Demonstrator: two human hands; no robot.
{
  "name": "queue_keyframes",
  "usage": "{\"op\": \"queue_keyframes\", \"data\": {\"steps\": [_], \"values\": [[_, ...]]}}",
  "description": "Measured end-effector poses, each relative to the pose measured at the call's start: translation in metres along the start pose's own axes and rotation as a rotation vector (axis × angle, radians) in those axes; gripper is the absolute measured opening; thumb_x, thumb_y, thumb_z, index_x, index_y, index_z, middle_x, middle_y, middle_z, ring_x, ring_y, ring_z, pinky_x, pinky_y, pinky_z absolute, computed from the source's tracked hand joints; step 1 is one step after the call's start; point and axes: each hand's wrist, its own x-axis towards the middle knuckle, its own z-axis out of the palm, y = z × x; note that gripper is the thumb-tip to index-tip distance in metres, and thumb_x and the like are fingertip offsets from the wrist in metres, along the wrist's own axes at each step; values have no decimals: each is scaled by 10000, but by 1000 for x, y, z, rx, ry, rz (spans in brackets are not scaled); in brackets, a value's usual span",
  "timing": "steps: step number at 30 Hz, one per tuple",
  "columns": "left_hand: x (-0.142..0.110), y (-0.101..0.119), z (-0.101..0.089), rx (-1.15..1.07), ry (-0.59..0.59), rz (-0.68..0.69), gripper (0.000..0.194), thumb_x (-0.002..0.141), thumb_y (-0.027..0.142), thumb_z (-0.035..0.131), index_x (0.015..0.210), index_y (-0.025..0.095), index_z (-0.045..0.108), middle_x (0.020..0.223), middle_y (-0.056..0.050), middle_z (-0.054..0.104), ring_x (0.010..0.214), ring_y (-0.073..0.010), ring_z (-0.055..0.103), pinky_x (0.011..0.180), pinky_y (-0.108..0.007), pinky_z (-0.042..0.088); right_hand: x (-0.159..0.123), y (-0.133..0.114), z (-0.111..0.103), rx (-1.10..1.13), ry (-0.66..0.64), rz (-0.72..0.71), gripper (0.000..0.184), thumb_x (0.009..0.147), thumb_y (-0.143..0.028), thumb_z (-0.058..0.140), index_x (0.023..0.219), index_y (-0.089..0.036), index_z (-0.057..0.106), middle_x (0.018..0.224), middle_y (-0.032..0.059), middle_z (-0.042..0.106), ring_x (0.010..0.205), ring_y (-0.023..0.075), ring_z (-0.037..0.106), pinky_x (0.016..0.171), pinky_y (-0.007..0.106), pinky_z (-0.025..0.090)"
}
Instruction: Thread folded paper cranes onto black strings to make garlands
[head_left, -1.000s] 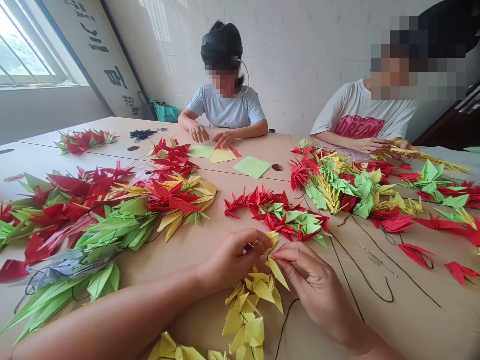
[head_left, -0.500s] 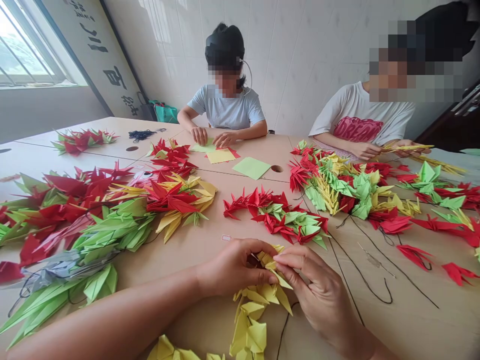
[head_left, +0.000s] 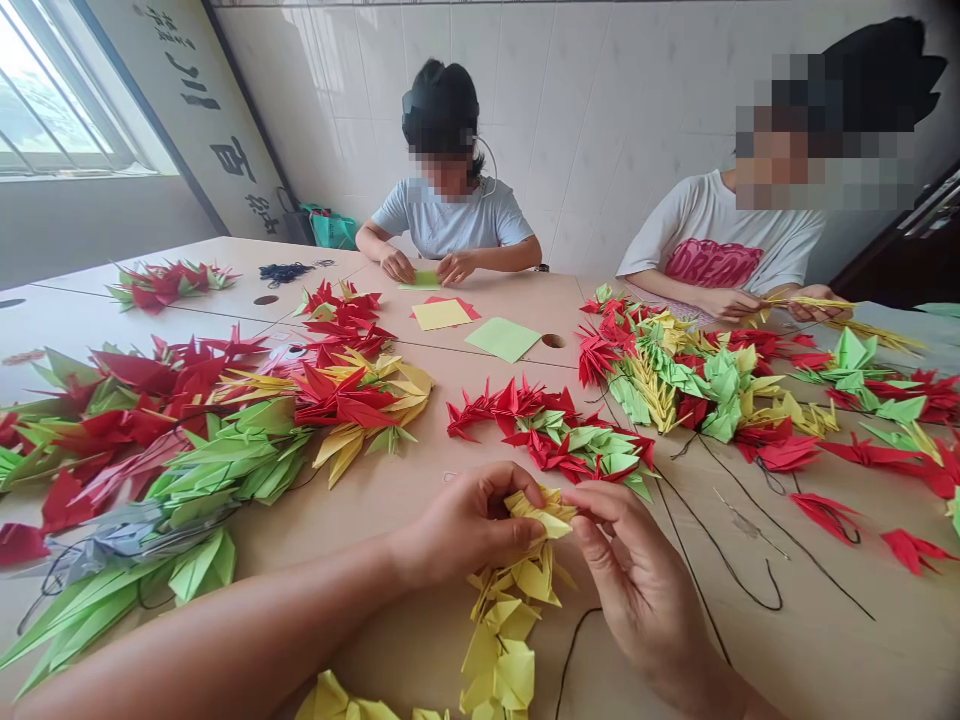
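Yellow folded paper forms a chain (head_left: 498, 650) on the desk (head_left: 405, 645), its long axis running from near to far, with its far end raised between the two hands. The left hand (head_left: 476, 520) grasps that end from the left, thumb and fingers closed around the folds. The right hand (head_left: 637, 565) meets the same end from the right, fingertips at a pointed tip; whether they pinch it, I cannot tell. Both hands are about equally close, so the relation that matters seems to be that right-pointing tip facing the right fingertips.
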Motion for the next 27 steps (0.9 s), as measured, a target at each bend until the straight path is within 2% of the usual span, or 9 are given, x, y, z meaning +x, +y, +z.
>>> {"op": "queue_keyframes", "data": {"steps": [4, 7, 9, 12, 14, 17, 21, 24, 27], "values": [[0, 1, 0, 2, 50, 44, 320, 729, 359, 702, 860, 161, 487, 639, 48, 486, 541, -66, 467, 512, -193, 369, -2, 5, 1, 112, -45, 230, 320, 882, -407, 532, 1143, -222, 533, 1098, 97, 612, 927, 203, 625, 785, 309, 539], [0, 1, 1, -56, 9, 104, 324, 738, 335, 702, 858, 173, 448, 705, 34, 525, 599, -69, 497, 546, -189, 391, -1, 5, 2, 137, -149, 335, 338, 863, -439, 557, 1113, -213, 540, 1042, 90, 643, 864, 198, 633, 748, 304, 539], [0, 1, 1, -87, -22, 108, 348, 743, 316, 701, 888, 193, 410, 747, 30, 556, 612, -70, 512, 549, -182, 404, 0, 4, 3, 120, -196, 347, 260, 877, -430, 538, 1004, -208, 582, 950, 74, 668, 795, 190, 632, 708, 293, 532], [-1, 2, 1, -65, -20, 56, 441, 732, 313, 714, 1022, 221, 394, 777, 25, 589, 597, -80, 541, 539, -189, 426, 0, 1, 3, 97, -196, 323, 227, 883, -422, 530, 862, -207, 602, 817, 50, 670, 738, 185, 621, 662, 274, 513], [-1, 4, 1, -8, -7, 32, 483, 725, 327, 718, 1091, 211, 424, 788, 8, 602, 615, -92, 556, 556, -202, 435, 1, 1, 3, 89, -185, 310, 219, 881, -412, 538, 827, -209, 600, 788, 40, 662, 729, 182, 616, 654, 264, 503], [-1, 6, 2, 67, -9, 10, 390, 725, 358, 710, 1014, 164, 533, 798, -18, 616, 668, -110, 567, 594, -217, 433, 1, 2, 3, 85, -192, 277, 214, 891, -389, 528, 799, -210, 602, 808, 36, 654, 756, 175, 613, 695, 257, 493], [-1, 5, 2, 20, -28, 2, 323, 750, 371, 686, 952, 153, 559, 757, -5, 603, 662, -107, 560, 605, -221, 431, 3, 1, 2, 91, -248, 294, 219, 904, -393, 497, 863, -206, 603, 868, 45, 660, 778, 174, 617, 707, 258, 500], [1, 2, -1, -37, 31, 27, 312, 761, 372, 676, 948, 163, 540, 762, 7, 576, 666, -97, 556, 622, -222, 444, 4, 1, 2, 102, -315, 328, 243, 896, -412, 496, 981, -201, 583, 922, 59, 661, 771, 176, 626, 676, 268, 520], [3, 1, -3, -88, 72, 26, 336, 755, 393, 679, 959, 173, 528, 781, 8, 572, 658, -93, 561, 617, -226, 456, 4, 3, 4, 88, -346, 349, 292, 874, -381, 527, 1105, -203, 550, 998, 75, 660, 841, 189, 639, 741, 301, 538]]}}
